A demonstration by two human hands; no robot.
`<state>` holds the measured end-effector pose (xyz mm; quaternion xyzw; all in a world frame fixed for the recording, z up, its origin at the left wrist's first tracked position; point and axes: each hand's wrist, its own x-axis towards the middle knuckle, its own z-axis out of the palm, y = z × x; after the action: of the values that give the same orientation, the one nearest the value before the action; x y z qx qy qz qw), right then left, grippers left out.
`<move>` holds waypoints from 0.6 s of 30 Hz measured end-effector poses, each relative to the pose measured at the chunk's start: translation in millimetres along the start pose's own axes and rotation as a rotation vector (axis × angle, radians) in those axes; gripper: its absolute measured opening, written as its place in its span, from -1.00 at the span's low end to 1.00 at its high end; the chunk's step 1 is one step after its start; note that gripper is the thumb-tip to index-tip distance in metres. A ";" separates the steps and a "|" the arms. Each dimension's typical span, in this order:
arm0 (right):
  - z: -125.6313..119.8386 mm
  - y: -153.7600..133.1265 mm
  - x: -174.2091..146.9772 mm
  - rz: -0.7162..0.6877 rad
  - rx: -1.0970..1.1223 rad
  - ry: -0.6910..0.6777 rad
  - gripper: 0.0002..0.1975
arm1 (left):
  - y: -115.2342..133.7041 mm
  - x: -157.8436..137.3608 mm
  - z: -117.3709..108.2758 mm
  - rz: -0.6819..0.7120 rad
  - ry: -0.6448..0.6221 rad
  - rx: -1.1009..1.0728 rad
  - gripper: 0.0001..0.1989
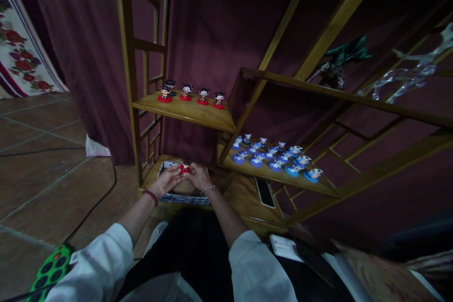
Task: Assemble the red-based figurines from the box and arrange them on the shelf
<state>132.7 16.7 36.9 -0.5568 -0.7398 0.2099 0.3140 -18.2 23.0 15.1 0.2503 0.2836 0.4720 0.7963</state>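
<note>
A small figurine [185, 167] with dark hair and a red base is held between both hands, over an open cardboard box [187, 198] on the low shelf. My left hand [168, 180] grips it from the left, fingers closed on its edge. From the other side, my right hand [198, 177] pinches it too. Several similar figurines [203, 96] on red bases stand on the upper left shelf [184, 112]. Part of the box's inside is hidden behind my hands and wrists.
Several blue-and-purple figurines [276, 164] crowd the shelf at right. A phone [264, 193] lies below them. A green animal ornament [345, 56] and a clear glass one [403, 75] stand higher up. On the floor at left are a black cable [102, 199] and a green power strip [51, 271].
</note>
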 end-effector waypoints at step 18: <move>1.9 -7.8 -0.7 0.066 -0.059 0.068 -0.79 | 5.8 -4.8 6.9 0.209 0.071 0.149 -0.84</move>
<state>126.0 13.9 40.5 -0.5966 -0.7158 0.1794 0.3154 -18.9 20.3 24.9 0.3202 0.3182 0.5384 0.7116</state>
